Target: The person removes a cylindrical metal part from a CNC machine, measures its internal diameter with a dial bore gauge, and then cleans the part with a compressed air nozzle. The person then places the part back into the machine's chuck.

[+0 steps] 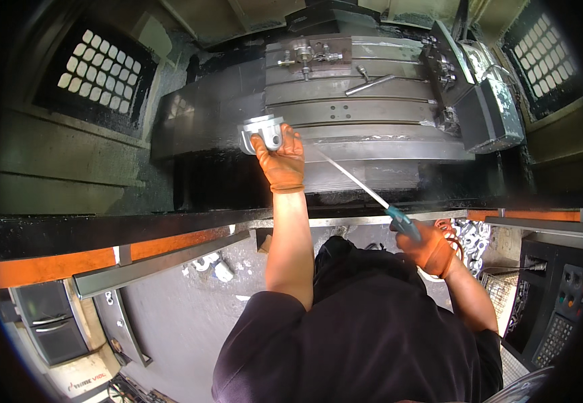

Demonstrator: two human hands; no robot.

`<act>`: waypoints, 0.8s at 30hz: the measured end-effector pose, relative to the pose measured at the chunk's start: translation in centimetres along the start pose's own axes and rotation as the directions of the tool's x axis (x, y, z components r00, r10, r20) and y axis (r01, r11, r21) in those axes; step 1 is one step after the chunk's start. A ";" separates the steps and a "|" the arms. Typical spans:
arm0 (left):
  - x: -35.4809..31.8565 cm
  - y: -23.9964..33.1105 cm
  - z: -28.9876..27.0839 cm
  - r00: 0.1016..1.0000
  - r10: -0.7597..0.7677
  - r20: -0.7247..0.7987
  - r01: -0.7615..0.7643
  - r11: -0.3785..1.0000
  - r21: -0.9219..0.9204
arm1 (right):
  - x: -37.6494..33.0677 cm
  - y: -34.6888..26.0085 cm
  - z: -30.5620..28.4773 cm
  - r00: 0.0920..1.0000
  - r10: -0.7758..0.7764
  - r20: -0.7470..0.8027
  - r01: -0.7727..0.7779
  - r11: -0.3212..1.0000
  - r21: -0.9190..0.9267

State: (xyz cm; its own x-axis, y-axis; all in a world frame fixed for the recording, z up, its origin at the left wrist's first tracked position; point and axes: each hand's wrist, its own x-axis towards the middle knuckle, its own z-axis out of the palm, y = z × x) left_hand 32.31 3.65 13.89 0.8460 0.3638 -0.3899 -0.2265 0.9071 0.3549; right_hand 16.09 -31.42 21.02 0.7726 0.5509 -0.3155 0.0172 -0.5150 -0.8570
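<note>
My left hand, in an orange glove, is closed around a silver-grey metal part. The part has a flat rim on top and a round hole in its side. It is held up in front of the machine table's left end. My right hand, also gloved in orange, grips a tool with a long thin pale rod and a teal handle. Its rod slants up and left, with the tip a little right of my left hand, apart from the metal part. My fingers hide part of the handle, so its exact kind is unclear.
Behind my hands lies a slotted machine table, bearing a clamping fixture and a loose bar-shaped wrench. A dark machine unit stands at its right end. Metal parts are heaped beside my right hand; a control panel stands farther right.
</note>
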 end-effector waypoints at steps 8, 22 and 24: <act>-0.4 2.8 -0.8 0.980 0.038 -0.193 -0.045 0.998 -0.035 | 3.0 -2.9 0.9 0.974 0.211 0.085 -0.222 0.965 0.142; 0.8 1.7 -3.9 0.975 -0.133 0.180 0.119 0.989 0.090 | 0.7 -4.5 -1.1 0.990 0.135 0.051 -0.128 0.984 -0.120; 1.1 1.9 -4.2 0.962 -0.131 0.240 0.106 0.988 0.115 | -0.3 -4.2 -1.3 0.994 0.113 -0.002 -0.113 0.993 0.024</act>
State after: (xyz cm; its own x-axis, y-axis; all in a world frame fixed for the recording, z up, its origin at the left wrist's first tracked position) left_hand 30.75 6.62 10.53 0.9594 0.1800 -0.2173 -0.0787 0.9101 0.4068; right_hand 16.58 -30.27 25.24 0.7709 0.4880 -0.4093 -0.0855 -0.5576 -0.8257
